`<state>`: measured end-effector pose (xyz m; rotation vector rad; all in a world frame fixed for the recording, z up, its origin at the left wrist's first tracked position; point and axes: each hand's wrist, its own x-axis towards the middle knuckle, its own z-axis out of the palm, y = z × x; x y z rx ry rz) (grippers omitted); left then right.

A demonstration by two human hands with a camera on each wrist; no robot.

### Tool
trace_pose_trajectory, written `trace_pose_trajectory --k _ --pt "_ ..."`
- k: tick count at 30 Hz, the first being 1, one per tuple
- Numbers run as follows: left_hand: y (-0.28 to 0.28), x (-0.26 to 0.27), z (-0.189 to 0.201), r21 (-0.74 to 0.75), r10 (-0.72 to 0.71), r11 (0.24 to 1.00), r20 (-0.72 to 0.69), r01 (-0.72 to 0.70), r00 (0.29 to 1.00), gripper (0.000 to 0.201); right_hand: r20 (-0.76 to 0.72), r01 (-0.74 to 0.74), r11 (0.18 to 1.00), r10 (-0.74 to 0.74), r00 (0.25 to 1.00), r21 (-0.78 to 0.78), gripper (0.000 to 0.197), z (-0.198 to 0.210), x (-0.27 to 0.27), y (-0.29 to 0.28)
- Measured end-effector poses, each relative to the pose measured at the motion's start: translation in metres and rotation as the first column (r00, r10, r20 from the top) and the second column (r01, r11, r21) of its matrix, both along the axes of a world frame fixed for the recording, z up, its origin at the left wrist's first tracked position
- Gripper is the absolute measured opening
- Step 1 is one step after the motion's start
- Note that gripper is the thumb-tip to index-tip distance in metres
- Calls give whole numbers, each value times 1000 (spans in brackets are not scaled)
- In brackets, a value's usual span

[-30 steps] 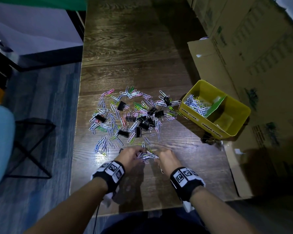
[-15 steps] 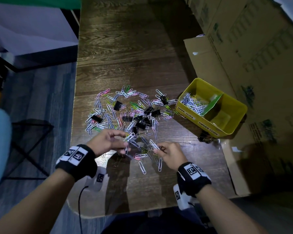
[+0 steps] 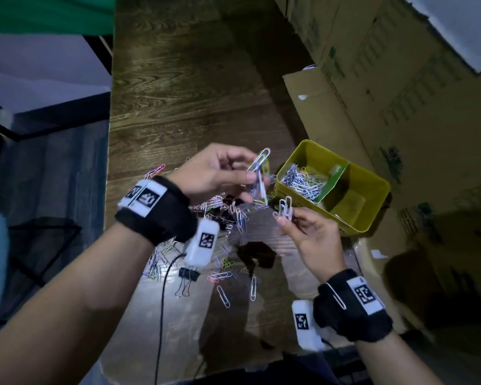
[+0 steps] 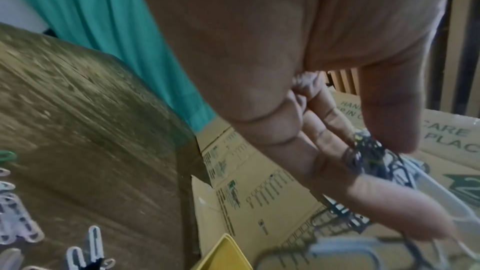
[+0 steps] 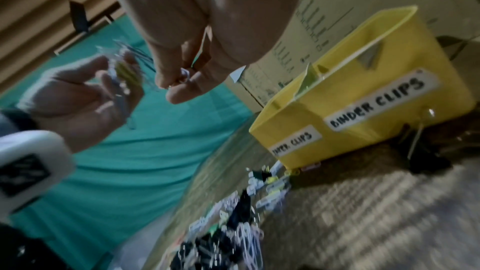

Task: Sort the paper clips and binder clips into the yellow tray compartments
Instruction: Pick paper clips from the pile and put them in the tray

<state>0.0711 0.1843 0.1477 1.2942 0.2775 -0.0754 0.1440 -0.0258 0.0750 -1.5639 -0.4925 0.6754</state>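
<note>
Above the scatter of clips near the counter's [image 3: 178, 87] right edge, both hands are raised and loaded. The left hand [image 3: 214, 173] has its fingers and thumb curled round a small bunch of paper clips [image 3: 258, 173]; the right hand [image 3: 308, 234] pinches a few more paper clips [image 3: 285, 208] between thumb and fingertips. To drop them well, I'd say each hand should travel right over the near-left compartment before letting go, low enough that the light wire clips don't bounce off the rim, and the left bunch looks tangled, so a small shake may be needed. A loose paper clip caught on the right wristband [image 3: 336, 295] could fall off anywhere. Further right, the yellow tray [image 3: 372, 215] sits at the counter's right edge, against the cardboard boxes [image 3: 400, 79]. Its left compartment, labelled for paper clips, holds a heap of paper clips [image 3: 303, 180]; a green divider [image 3: 335, 179] separates it from the binder-clip compartment, which appears empty. Black binder clips [image 3: 189, 275] lie unsorted on the counter
</note>
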Motion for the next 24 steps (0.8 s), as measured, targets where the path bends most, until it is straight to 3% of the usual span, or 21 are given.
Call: trace_pose_trajectory --k 5,9,11,13,15,16,18,20,24 --pt "-15 82 -15 42 25 999 -75 -22 997 16 -11 132 987 -132 991 90 12 16 36 -2" --pt "-33 133 -60 271 95 962 -270 -19 958 12 112 166 984 -173 979 67 17 23 68 3" --pt "-37 146 -81 449 55 885 -362 122 931 8 148 160 987 -156 976 -13 16 17 87 8" --pt "-40 150 -90 625 -11 716 -436 312 900 12 212 171 973 -137 968 -152 20 6 106 15" --pt "-40 149 -88 715 -6 615 -419 333 908 22 293 180 935 -87 952 -306 22 -1 124 27" --pt "-39 146 -87 719 18 631 -388 291 921 23 324 173 904 -42 945 -390 22 -2 130 33" --pt "-33 134 -90 631 103 765 -313 126 944 17 359 145 808 87 929 -571 25 -3 139 46" --pt "-22 114 -92 551 200 835 -269 -20 942 17 342 78 683 261 903 -727 25 1 143 61" --pt "2 59 -89 614 140 782 -342 109 929 8 269 -16 461 546 794 -887 20 -7 145 84"
